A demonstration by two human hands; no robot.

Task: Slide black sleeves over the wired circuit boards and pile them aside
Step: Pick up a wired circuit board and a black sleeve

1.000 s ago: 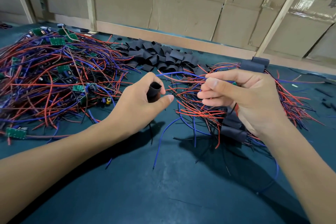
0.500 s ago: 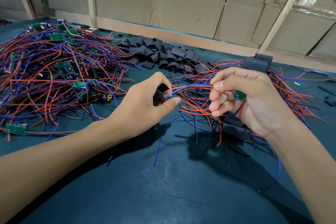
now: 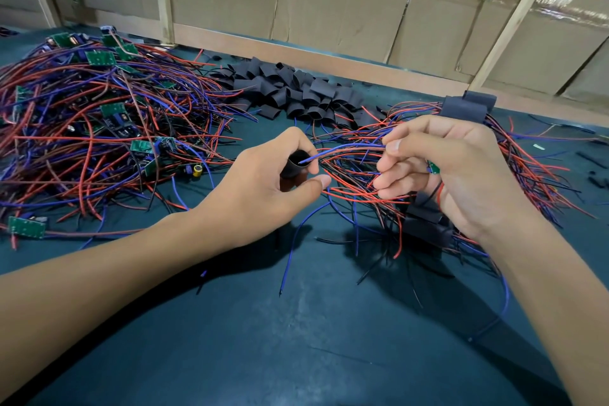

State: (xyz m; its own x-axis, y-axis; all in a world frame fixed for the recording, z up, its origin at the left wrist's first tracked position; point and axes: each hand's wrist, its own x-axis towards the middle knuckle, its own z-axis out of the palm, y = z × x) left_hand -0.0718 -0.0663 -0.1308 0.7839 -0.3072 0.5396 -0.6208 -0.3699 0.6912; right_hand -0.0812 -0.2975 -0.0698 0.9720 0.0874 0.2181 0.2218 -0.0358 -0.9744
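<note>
My left hand [image 3: 263,184] grips a short black sleeve [image 3: 296,163], its open mouth turned toward the right. My right hand [image 3: 451,175] holds a small green circuit board [image 3: 433,168] and pinches its red and blue wires [image 3: 349,150]. The blue wire's tip sits at the sleeve's mouth. Under and behind my right hand lies a heap of sleeved boards [image 3: 428,224] with loose wire ends. A large tangle of bare wired boards [image 3: 99,128] covers the left of the table.
A pile of loose black sleeves [image 3: 296,92] lies at the back centre. Cardboard panels and a wooden rail [image 3: 296,53] close off the far edge. The dark green table top [image 3: 296,339] stretches toward me between my forearms. Small scraps [image 3: 593,171] lie at far right.
My two hands have drawn closer together. The right hand has brought the wire ends leftward, up to the mouth of the sleeve in my left hand.
</note>
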